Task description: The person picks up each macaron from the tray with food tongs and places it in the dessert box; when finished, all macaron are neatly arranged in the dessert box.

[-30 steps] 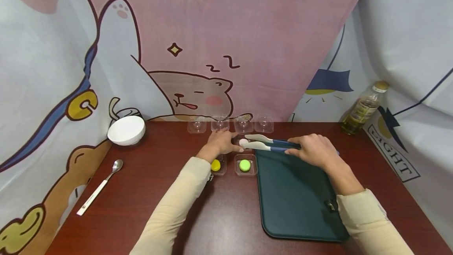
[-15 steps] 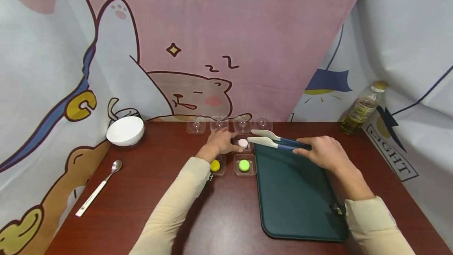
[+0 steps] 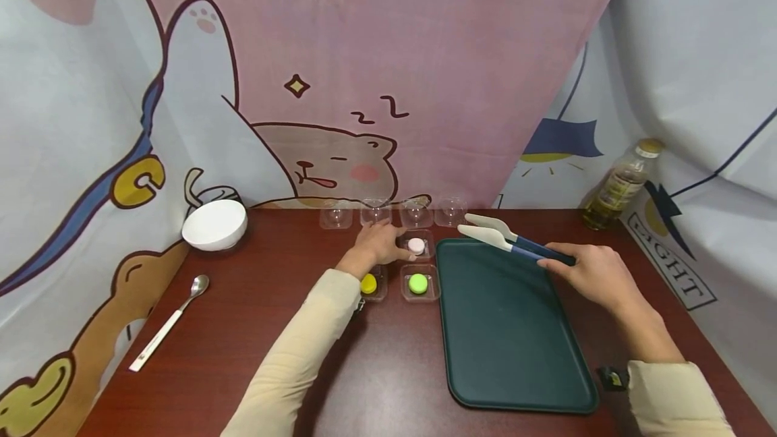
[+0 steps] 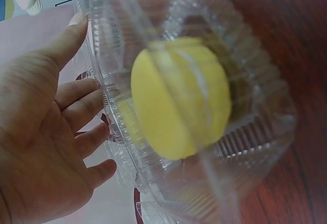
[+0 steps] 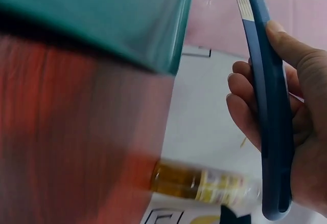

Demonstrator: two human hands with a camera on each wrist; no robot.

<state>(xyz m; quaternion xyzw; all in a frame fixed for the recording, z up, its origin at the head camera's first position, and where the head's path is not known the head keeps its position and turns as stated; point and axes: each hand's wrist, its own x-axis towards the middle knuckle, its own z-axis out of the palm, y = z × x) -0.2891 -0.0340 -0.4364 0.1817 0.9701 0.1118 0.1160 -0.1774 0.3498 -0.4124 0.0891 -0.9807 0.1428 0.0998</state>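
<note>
My right hand [image 3: 597, 275] grips blue-handled tongs [image 5: 271, 106] with cream tips, raised over the far end of the dark green tray [image 3: 510, 329]. Nothing shows between the tips. At the clear plastic boxes, my left hand [image 3: 378, 243] has its thumb and forefinger spread by the left edge of the box [image 3: 429, 248] that contains a pale pink macaron [image 3: 416, 246]. Nearer me lie a green macaron [image 3: 418, 283] and a yellow macaron [image 4: 179, 98], each in a clear box. The left forearm partly hides the yellow one's box; the left hand covers the spot behind it.
Clear domed lids [image 3: 336, 216] stand up along the back edge. A white bowl [image 3: 215, 224] sits at the back left, with a long-handled spoon [image 3: 170, 326] nearer. An oil bottle [image 3: 619, 187] stands in the back right corner, against the printed cloth.
My right hand has drawn the tongs rightward, away from the pink macaron, which now sits in its box. My left hand has stayed in place.
</note>
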